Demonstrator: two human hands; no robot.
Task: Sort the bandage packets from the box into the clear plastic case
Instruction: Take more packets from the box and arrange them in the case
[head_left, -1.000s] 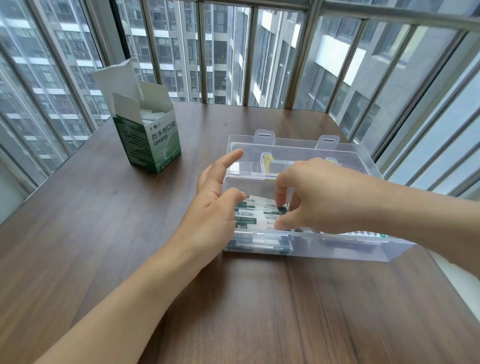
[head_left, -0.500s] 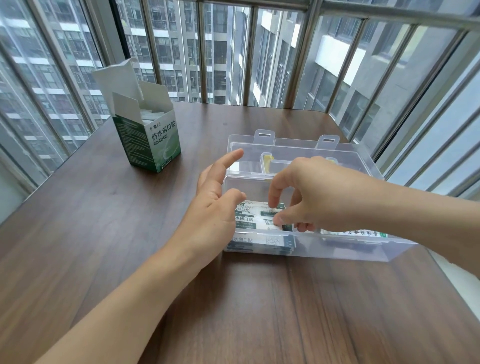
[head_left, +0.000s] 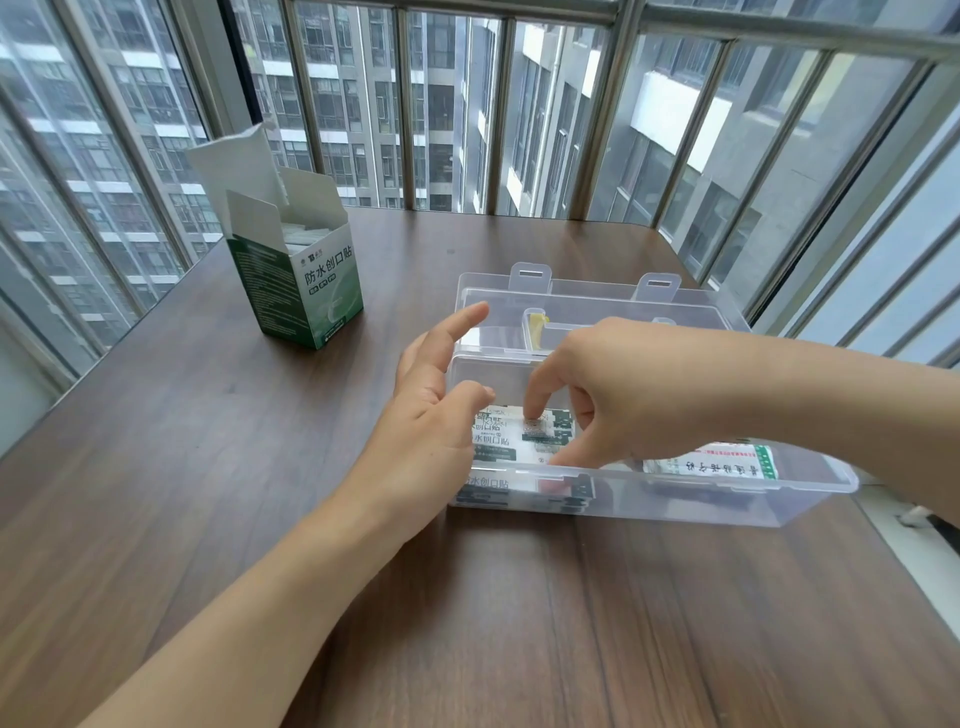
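Bare fingers are doing the work at the left end of the clear plastic case (head_left: 675, 499). The right hand (head_left: 628, 395) is reaching over the case's near wall, its index finger (head_left: 535, 400) pointing straight down and pressing on the top of the stack of bandage packets (head_left: 511, 441), while its thumb is resting at the stack's near edge; the other fingers are curled loosely and gripping nothing that shows. The left hand (head_left: 431, 410) is lying open against the case's left wall, fingers spread, thumb hooked at the rim, steadying the case rather than holding a packet.

The step in hand looks like tidying: the packets are lying flat in the left compartment, being squared up and pushed down. A second white packet with green print (head_left: 722, 465) is lying in the compartment to the right. The case's lid (head_left: 597, 301) is lying open behind it on the wooden table (head_left: 467, 623).

Further out, to the left and well apart from the case, the green and white box (head_left: 306, 280) is standing upright with its flaps open, and white packet edges are showing inside. So sorting seems unfinished. The next move probably calls for one hand lifting clear, crossing to the box, and pinching out more packets without tipping it.
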